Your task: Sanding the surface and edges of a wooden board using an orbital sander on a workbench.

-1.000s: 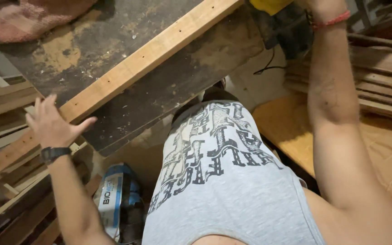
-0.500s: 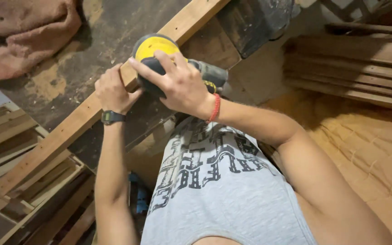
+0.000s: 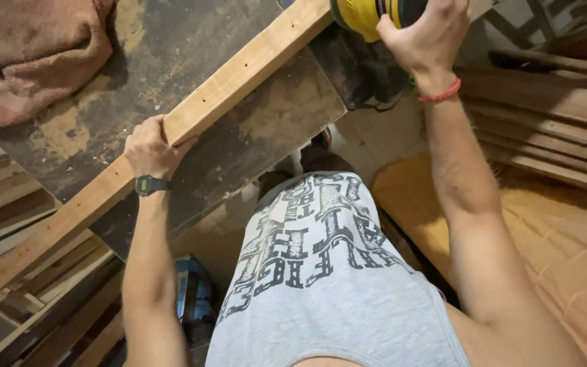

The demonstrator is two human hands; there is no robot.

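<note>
Gripping the long wooden board along its near edge, the left hand is closed on the wood, thumb side up, fingers wrapped over the edge. A dark digital wristwatch sits on that wrist. The board lies diagonally across a dark, dust-stained worktop; from the left hand it runs down and outward past the worktop's edge on one side, and up toward the right hand on the other.

The right hand is clamped over the top of a yellow-and-black power sander — only the lower part of the tool shows at the upper border of the view. The sander rests at the far end of the board, well apart from the left hand. A red cord bracelet circles the right wrist.

Beyond the left hand, a crumpled pinkish cloth lies on the worktop. Below and outside the left forearm, stacked wooden slats are visible. Outside the right forearm — more stacked planks above a tan woven mat.
</note>
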